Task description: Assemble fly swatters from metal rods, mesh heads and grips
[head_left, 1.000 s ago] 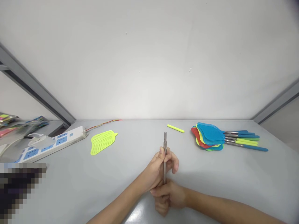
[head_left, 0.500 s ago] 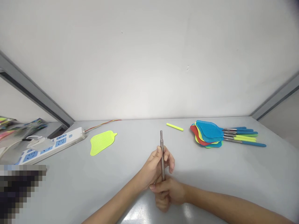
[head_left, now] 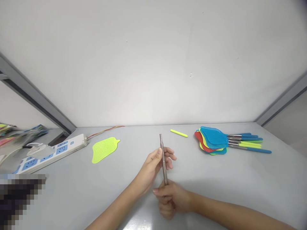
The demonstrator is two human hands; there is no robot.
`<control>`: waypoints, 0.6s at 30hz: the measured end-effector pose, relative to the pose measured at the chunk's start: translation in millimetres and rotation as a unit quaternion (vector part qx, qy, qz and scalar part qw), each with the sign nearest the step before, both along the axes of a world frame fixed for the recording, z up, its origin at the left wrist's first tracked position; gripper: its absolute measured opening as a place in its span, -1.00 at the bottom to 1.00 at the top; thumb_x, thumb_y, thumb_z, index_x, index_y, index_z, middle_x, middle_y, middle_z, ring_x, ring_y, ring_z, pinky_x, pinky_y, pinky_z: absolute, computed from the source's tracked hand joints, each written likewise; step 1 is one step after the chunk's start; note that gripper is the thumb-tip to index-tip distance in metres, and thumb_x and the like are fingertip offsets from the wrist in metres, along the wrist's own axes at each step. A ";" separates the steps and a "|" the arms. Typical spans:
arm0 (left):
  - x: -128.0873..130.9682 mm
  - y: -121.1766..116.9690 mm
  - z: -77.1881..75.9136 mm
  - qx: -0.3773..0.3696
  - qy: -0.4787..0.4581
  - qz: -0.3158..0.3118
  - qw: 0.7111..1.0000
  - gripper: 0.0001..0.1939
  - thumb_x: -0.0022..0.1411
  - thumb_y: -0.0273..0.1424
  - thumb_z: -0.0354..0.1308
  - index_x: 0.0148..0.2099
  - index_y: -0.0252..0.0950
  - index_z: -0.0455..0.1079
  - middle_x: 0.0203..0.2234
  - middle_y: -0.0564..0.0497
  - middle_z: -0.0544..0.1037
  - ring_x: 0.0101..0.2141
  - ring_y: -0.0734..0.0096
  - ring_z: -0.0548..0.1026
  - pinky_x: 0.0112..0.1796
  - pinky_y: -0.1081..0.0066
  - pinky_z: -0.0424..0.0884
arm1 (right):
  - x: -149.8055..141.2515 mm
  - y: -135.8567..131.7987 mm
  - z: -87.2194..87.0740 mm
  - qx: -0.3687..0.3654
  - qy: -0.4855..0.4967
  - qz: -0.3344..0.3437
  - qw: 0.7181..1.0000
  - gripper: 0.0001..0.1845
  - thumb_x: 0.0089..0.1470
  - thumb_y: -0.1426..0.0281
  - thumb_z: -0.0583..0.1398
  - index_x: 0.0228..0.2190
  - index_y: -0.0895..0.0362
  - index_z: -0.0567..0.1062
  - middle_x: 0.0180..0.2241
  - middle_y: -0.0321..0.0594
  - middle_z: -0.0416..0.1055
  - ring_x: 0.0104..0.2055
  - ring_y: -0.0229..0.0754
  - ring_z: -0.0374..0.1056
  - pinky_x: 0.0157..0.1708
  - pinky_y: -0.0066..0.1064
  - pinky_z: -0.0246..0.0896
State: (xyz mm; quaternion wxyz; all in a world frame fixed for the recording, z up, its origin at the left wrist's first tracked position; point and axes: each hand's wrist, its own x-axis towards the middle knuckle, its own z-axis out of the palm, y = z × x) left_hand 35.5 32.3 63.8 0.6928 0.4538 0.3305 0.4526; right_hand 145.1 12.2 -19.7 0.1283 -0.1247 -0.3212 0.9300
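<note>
A thin telescopic metal rod (head_left: 162, 156) stands nearly upright over the grey table (head_left: 240, 185), held by both hands. My left hand (head_left: 153, 167) pinches its upper part with thumb and fingers. My right hand (head_left: 171, 198) is closed round its lower end, closer to me. A loose yellow-green mesh swatter head (head_left: 104, 149) lies to the left. A short yellow-green handle sleeve (head_left: 178, 133) lies beyond the rod's tip.
A stack of finished fly swatters (head_left: 216, 140) with blue and yellow-green handles (head_left: 249, 143) lies at the right. A white and blue power strip (head_left: 52, 152) with a red-yellow wire runs along the left. Packaged items sit at the far left edge. White walls enclose the table.
The rod has lengthened a little between the hands and leans slightly left at the top. My left hand has slid up and its fingers have loosened and spread.
</note>
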 end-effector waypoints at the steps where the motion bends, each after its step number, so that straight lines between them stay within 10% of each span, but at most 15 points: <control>1: -1.9 2.0 3.1 0.005 0.012 0.015 1.000 -0.75 0.23 -0.28 -0.07 -0.20 -0.31 0.34 -0.36 -0.04 0.42 -0.45 0.47 0.35 -0.32 0.44 0.23 | 0.0 0.3 0.8 -0.001 0.000 -0.002 1.000 -0.49 0.04 0.30 0.07 -0.81 0.14 0.02 -0.87 -0.47 -0.08 -0.82 -0.45 -0.19 -0.79 -0.53 -0.34; 18: -4.3 47.7 63.6 -0.033 -0.043 -0.035 0.998 -0.79 0.19 -0.31 -0.03 -0.27 -0.34 0.34 -0.47 0.02 0.35 -0.56 0.53 0.32 -0.54 0.50 0.26 | 1.3 4.5 8.3 0.009 -0.023 -0.006 1.000 -0.47 0.04 0.26 0.10 -0.80 0.15 0.02 -0.86 -0.48 -0.09 -0.79 -0.46 -0.21 -0.77 -0.54 -0.36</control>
